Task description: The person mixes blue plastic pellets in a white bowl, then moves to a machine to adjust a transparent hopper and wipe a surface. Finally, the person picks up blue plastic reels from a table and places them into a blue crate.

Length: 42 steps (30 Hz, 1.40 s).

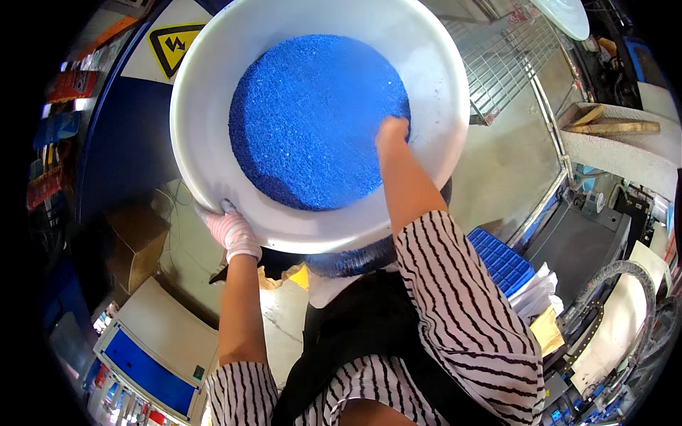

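A wide white tub (pixel 440 78), round and open at the top, holds a deep bed of blue granules (pixel 305 128). My left hand (pixel 233 232), in a pink and white glove, is closed round the tub's near left rim, its thumb over the edge. Inside the tub, at the right side of the granules, is my right hand (pixel 393 130), without a glove. Its fingers are hidden, apparently sunk in the granules, so whether they grip any cannot be told. Part of the granule surface beside it looks blurred.
A metal wire rack (pixel 508 64) lies beyond the tub on the right. Nearer on that side is a blue gridded plastic tray (pixel 497 259). A cardboard box (pixel 135 245) stands at the left. A dark blue cabinet (pixel 124 142) bears a yellow warning sign (pixel 172 48).
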### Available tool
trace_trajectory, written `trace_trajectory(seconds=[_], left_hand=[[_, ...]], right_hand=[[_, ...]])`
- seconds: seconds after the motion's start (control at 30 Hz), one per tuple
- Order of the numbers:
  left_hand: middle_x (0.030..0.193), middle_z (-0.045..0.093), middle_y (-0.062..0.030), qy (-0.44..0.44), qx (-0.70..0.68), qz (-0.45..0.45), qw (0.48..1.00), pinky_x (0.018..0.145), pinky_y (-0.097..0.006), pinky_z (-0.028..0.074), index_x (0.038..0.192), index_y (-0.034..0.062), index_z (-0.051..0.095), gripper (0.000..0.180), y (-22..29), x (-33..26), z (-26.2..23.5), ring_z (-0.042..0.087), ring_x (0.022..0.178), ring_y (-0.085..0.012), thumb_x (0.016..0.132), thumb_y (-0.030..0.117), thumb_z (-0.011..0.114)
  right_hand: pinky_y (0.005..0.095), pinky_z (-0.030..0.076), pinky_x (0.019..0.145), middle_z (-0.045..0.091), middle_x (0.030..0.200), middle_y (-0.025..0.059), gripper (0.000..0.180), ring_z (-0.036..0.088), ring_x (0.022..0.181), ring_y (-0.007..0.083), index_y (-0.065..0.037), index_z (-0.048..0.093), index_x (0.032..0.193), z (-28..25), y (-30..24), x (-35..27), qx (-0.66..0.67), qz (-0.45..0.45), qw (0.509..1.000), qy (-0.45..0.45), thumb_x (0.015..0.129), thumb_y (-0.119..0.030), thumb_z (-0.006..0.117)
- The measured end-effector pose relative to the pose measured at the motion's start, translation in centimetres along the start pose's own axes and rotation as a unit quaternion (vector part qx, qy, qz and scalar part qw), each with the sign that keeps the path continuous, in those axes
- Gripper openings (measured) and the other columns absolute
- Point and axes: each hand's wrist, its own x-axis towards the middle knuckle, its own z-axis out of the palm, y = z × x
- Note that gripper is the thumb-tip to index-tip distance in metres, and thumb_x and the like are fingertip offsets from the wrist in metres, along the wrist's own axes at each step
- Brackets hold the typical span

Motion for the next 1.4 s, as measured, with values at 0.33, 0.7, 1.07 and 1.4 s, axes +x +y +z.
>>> trace_trajectory(seconds=[0.33,0.7,1.07,1.4], left_hand=[[0.136,0.049,-0.0210,-0.011,-0.006,-0.033,0.999,0.099,-0.040,0.045,0.151,0.0107,0.017,0.069,-0.6,-0.1,0.2,0.056,0.116,-0.0316,0.092,0.006,0.054],[0.138,0.043,-0.0269,-0.004,0.044,-0.006,0.999,0.101,-0.040,0.043,0.147,0.0025,0.020,0.067,-1.4,0.1,0.5,0.052,0.119,-0.0370,0.092,0.007,0.057],[0.138,0.046,-0.0207,-0.016,-0.028,-0.035,0.999,0.102,-0.039,0.041,0.147,0.0064,0.021,0.064,0.1,-0.7,0.2,0.052,0.119,-0.0305,0.093,0.002,0.053],[0.135,0.049,-0.0213,-0.014,-0.030,-0.053,0.998,0.100,-0.039,0.044,0.150,0.0077,0.016,0.071,-0.1,-0.5,0.3,0.055,0.116,-0.0316,0.091,0.003,0.055]], right_hand=[[0.0438,0.048,0.083,0.058,0.105,0.0151,0.021,0.059,0.096,0.0351,-0.010,0.064,0.101,-0.5,6.0,3.7,-0.276,-0.140,0.949,0.056,0.080,-0.008,0.062],[0.0467,0.048,0.080,0.059,0.104,0.0137,0.009,0.060,0.093,0.0365,-0.008,0.060,0.094,-0.8,4.2,1.6,-0.331,-0.167,0.927,0.048,0.084,-0.010,0.060],[0.0379,0.050,0.057,0.065,0.073,0.0115,0.016,0.063,0.056,0.0239,-0.002,0.058,0.091,-0.8,4.6,1.3,-0.064,-0.107,0.992,0.031,0.092,-0.018,0.061],[0.0472,0.049,0.076,0.068,0.091,0.0159,0.019,0.064,0.088,0.0360,-0.008,0.056,0.099,-0.9,3.6,4.6,-0.322,-0.233,0.917,-0.027,0.085,-0.016,0.066]])
